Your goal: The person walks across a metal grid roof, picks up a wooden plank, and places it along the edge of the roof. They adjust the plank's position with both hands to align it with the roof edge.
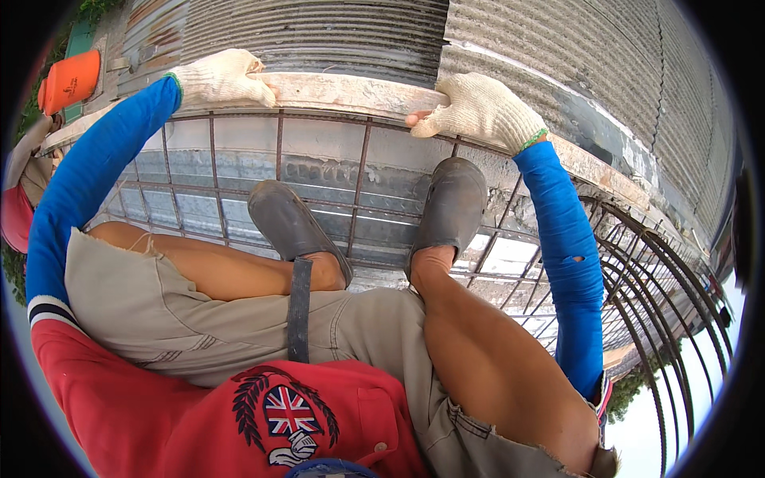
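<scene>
A long, pale wooden board (351, 92), smeared with whitish residue, runs across the far side of a rebar grid (357, 179). My left hand (223, 78), in a cream knit glove with bare fingertips, grips the board left of centre. Farther right, my right hand (484, 111), gloved the same way, closes over the board with its thumb on the near face. Part of each hand's fingers is hidden behind the wood. Below the board, my two grey clogs (291, 223) rest at the grid's bars.
Corrugated metal sheets (319, 36) lie beyond the board, and more grey corrugated sheeting (574, 56) spreads at the far right. Several curved rebar rods (661, 279) arch up on the right. An orange container (72, 81) stands at the far left, near another person's red clothing (16, 219).
</scene>
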### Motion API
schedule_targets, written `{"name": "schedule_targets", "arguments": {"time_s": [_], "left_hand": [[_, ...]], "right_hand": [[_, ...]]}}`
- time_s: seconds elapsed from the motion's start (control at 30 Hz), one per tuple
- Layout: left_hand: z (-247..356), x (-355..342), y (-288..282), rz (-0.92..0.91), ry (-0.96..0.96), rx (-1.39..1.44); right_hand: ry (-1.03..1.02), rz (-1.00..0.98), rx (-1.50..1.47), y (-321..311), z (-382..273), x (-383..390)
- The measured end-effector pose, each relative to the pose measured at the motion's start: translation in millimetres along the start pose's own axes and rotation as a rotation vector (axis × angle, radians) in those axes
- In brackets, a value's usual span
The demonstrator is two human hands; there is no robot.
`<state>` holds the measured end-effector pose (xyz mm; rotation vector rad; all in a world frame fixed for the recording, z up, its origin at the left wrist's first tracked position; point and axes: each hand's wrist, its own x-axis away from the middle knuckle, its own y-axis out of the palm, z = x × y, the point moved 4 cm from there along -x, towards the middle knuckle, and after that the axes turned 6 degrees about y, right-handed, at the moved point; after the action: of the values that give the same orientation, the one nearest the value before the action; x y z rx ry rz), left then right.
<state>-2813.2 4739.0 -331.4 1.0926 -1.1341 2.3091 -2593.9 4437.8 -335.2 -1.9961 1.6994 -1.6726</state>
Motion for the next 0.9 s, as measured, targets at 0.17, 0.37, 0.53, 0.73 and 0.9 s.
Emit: {"name": "schedule_targets", "arguments": {"time_s": [0.17,0.37,0.53,0.73,0.9], "left_hand": [[2.9,-24.6,-5.8,-0.002,0.058,-0.105],[6.0,-22.8,-3.3,0.017,0.041,-0.120],[-1.6,-22.4,-5.2,-0.020,0.036,-0.142],[-3.3,-32.9,-6.8,-0.096,-0.010,-0.161],[3.9,-50.2,-11.3,-0.126,0.019,-0.159]], "right_hand": [[-0.051,0.090,0.102,2.9,12.5,13.9],[0.065,-0.067,0.222,1.7,7.3,8.0],[-0.006,-0.070,0.178,3.6,10.9,4.0],[-0.116,-0.025,0.119,-0.7,15.7,7.2],[-0.050,0.066,-0.042,-0.2,30.2,14.9]]}}
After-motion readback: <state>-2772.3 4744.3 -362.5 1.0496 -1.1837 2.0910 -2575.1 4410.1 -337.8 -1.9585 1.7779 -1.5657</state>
